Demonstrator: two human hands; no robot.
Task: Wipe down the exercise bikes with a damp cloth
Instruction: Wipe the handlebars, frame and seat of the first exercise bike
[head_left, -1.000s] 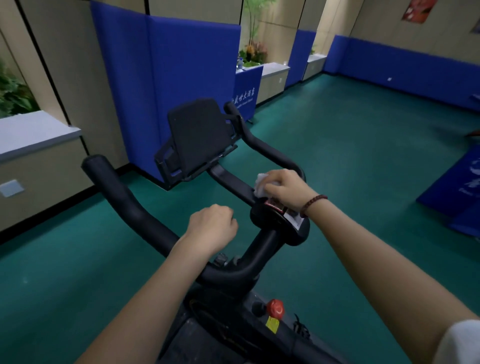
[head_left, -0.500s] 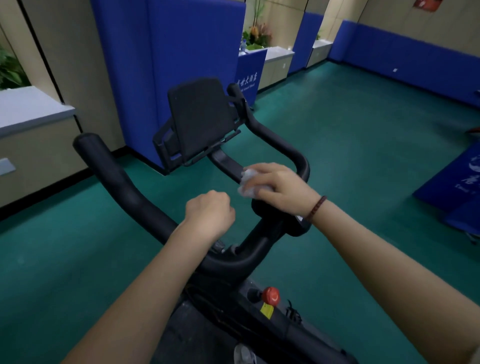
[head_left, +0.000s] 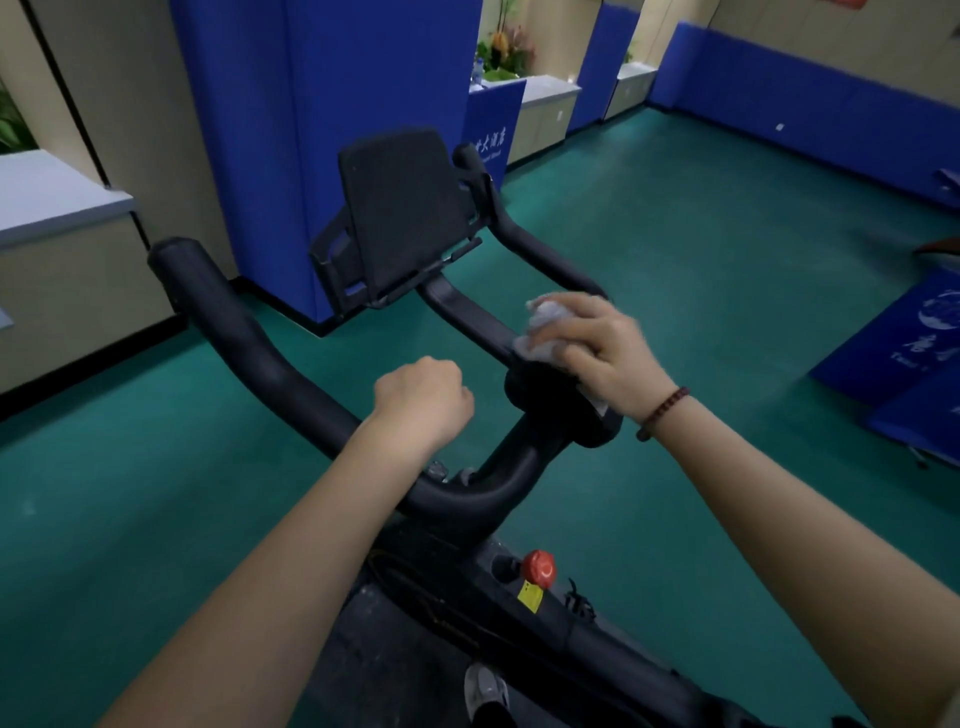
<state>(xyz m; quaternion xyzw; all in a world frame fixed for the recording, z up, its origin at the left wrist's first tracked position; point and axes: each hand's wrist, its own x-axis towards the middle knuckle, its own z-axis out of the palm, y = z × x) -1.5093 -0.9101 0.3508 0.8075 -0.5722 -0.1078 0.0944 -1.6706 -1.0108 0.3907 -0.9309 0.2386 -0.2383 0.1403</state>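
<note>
The room is being lit dimly; brighter light is being cast into the alcove (head_left: 551, 89) far beyond the right hand (head_left: 605, 356) gripping the cloth (head_left: 546, 323). The cloth is being slightly blurred. Wall lines (head_left: 66, 101) left of the grip are being bent by wide-angle distortion; the bike frame (head_left: 597, 642) below is being swallowed by shadow.

Cloth (head_left: 545, 332) on handlebar (head_left: 249, 338), R of console (head_left: 400, 208); knob (head_left: 538, 567) below, nearer.

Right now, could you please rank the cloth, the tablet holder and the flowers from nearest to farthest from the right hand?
1. Cloth, under the right hand.
2. Tablet holder, ahead and left.
3. Flowers, far back by the wall.
</note>
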